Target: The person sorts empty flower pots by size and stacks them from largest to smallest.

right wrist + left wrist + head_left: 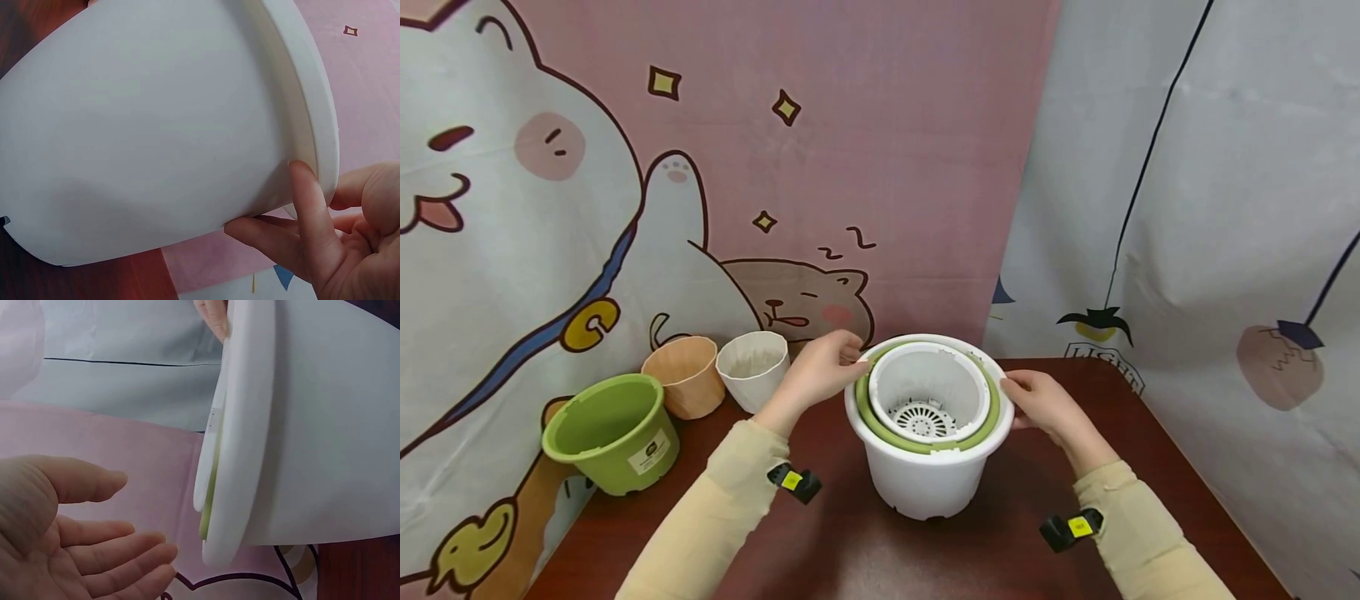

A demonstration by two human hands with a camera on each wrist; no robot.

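Observation:
A large white flowerpot [925,483] stands upright on the table. Nested inside it are a green flowerpot [865,407], only its rim showing, and a smaller white flowerpot [925,375] with a slotted bottom. My right hand [1041,402] grips the large pot's right rim; in the right wrist view its thumb lies at the rim and its fingers [306,187] press the outer wall below. At the upper left of the rim is my left hand [827,367]. In the left wrist view its fingers [125,556] are relaxed, apart from the pot, holding nothing.
Another green flowerpot [617,442] with a label stands at the table's left edge. Behind it are a peach flowerpot [688,383] and a small white flowerpot [752,375]. The dark red table [842,542] meets cartoon-printed cloth walls [910,167] at back and sides.

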